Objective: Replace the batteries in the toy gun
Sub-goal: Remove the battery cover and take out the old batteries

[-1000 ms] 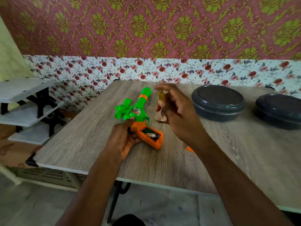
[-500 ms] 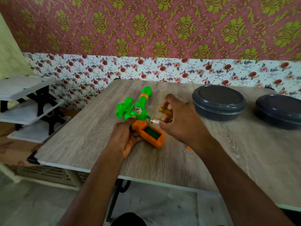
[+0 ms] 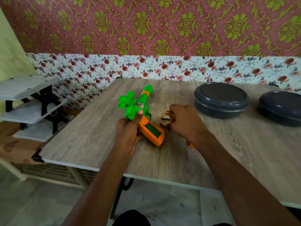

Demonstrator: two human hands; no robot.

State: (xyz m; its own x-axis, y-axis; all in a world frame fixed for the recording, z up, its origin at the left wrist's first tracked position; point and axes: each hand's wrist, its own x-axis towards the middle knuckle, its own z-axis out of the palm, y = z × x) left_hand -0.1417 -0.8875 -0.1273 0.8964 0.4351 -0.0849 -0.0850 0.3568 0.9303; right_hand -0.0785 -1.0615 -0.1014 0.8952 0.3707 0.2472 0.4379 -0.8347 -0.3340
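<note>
The green and orange toy gun (image 3: 137,110) lies on the wooden table (image 3: 91,141), barrel pointing away. My left hand (image 3: 128,132) grips it at the orange handle (image 3: 151,132), whose battery compartment is uncovered and shows only its green inside. Just right of the handle, my right hand (image 3: 184,123) is curled over three gold-ended batteries (image 3: 165,118). Its fingertips pinch the farthest battery (image 3: 168,112); the other two lie on the table against the fingers.
Two dark round lidded containers (image 3: 221,100) (image 3: 281,108) stand at the back right of the table. A small orange item (image 3: 191,145) peeks out under my right forearm. A white shelf unit (image 3: 26,101) stands left of the table.
My right hand lifted a battery out of the handle's compartment and moved right, down to the batteries on the table. The compartment now shows no battery. My left hand kept hold of the gun.
</note>
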